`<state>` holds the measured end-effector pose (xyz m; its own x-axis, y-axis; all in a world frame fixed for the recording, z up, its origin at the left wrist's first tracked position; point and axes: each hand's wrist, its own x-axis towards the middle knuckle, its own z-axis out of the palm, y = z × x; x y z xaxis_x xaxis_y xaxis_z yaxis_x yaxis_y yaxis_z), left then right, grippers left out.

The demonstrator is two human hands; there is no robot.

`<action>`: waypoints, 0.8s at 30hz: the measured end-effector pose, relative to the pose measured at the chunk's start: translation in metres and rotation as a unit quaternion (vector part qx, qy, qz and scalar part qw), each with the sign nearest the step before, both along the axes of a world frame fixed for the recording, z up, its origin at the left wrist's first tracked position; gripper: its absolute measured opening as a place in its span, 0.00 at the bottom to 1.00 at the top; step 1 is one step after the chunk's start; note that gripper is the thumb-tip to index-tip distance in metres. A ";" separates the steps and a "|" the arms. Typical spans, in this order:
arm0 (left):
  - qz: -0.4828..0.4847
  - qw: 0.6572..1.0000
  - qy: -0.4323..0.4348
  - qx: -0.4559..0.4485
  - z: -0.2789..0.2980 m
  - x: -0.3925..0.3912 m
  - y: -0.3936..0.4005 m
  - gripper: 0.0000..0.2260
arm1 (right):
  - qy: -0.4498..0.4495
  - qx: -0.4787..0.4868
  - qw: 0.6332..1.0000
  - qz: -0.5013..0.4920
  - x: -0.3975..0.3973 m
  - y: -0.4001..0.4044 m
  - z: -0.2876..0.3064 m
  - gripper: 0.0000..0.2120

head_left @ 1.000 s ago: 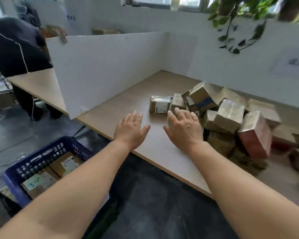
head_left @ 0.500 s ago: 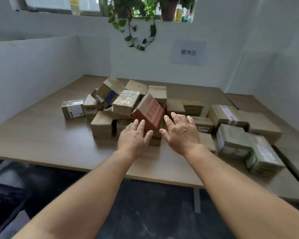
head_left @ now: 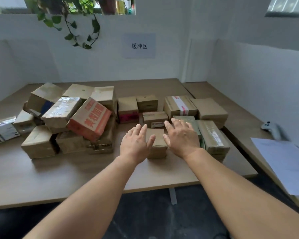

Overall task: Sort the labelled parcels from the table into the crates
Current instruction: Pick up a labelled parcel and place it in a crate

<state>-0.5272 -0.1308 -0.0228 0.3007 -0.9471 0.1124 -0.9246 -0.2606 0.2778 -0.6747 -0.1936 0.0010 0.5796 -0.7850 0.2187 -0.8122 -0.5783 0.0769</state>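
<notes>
Several cardboard parcels lie heaped on the wooden table (head_left: 76,176). A small plain brown parcel (head_left: 157,144) sits near the front, between my hands. My left hand (head_left: 136,144) hovers with straight fingers at its left side. On the other side my right hand (head_left: 181,135) is spread flat over its right edge. Neither hand grips it. A red-printed box (head_left: 90,119) leans on the pile to the left. A green taped parcel (head_left: 212,137) lies just right of my right hand. No crate shows.
White partition walls enclose the table on three sides, with a paper sign (head_left: 139,46) on the back wall and a hanging plant (head_left: 72,19) above. On a second table to the right lie a white sheet (head_left: 283,163) and a grey controller (head_left: 271,128).
My view has swung right from the blue crate on the floor to the parcel heap. Both hands have moved right and forward, past the red-printed box, to the small brown parcel.
</notes>
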 end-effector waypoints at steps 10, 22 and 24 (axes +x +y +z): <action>-0.068 0.997 0.022 0.018 -0.014 -0.014 -0.113 0.28 | 0.010 0.020 0.997 -0.074 -0.023 -0.093 -0.017 0.27; -0.082 0.992 0.079 0.045 -0.017 0.029 -0.263 0.29 | -0.010 0.062 0.989 -0.135 0.014 -0.241 -0.028 0.21; -0.089 0.991 0.085 0.050 -0.022 0.033 -0.285 0.29 | -0.015 0.072 0.987 -0.146 0.017 -0.260 -0.033 0.22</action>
